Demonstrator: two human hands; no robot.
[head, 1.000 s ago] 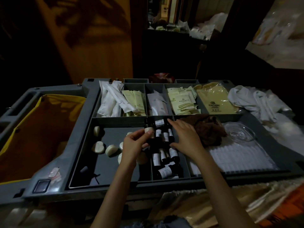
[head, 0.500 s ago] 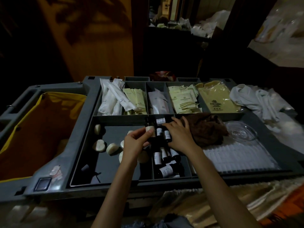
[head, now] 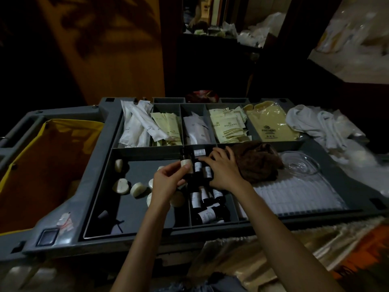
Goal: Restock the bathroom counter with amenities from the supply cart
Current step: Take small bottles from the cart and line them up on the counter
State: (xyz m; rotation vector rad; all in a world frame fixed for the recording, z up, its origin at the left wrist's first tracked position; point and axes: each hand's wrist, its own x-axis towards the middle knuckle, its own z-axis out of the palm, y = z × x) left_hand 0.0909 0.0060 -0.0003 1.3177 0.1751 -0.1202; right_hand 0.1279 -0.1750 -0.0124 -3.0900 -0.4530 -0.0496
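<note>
A grey supply cart (head: 134,237) fills the view. Its narrow middle compartment holds several small dark bottles (head: 207,213) with white labels. My left hand (head: 168,182) holds one dark bottle (head: 186,163) upright above that compartment, fingers curled round its label. My right hand (head: 224,169) reaches into the far end of the same compartment, fingertips on the bottles there; what it grips is hidden. Round white soaps (head: 137,189) lie in the wide compartment on the left.
Back compartments hold white sachets (head: 136,125), pale yellow packets (head: 226,126) and a yellow bag (head: 271,123). A brown cloth (head: 259,163), a clear glass dish (head: 301,164) and white towels (head: 315,125) lie at right. A yellow-lined bin (head: 48,169) sits at left.
My right hand has slid left and further back along the bottle compartment. My left hand has lifted its bottle slightly higher.
</note>
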